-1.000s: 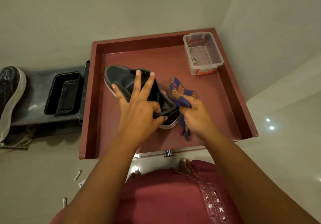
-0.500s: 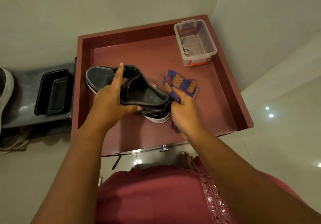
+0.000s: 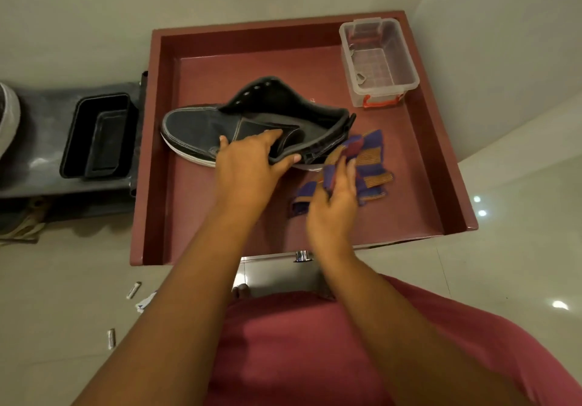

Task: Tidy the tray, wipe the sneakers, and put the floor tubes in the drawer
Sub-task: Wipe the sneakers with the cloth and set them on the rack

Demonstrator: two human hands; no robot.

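The left hand (image 3: 248,166) grips the collar of the dark sneaker (image 3: 239,122), which lies on its side in the red tray (image 3: 441,166). Just beside the sneaker's heel, the right hand (image 3: 333,204) holds a bunched purple-and-orange cloth (image 3: 365,160). Two small tubes (image 3: 133,290) lie on the floor, left of the tray's near corner.

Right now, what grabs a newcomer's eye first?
The dark sneaker in the middle of the red tray, gripped at its collar by the left hand. Just right of it, the right hand holds a purple-and-orange cloth. A clear plastic box sits in the tray's far right corner.
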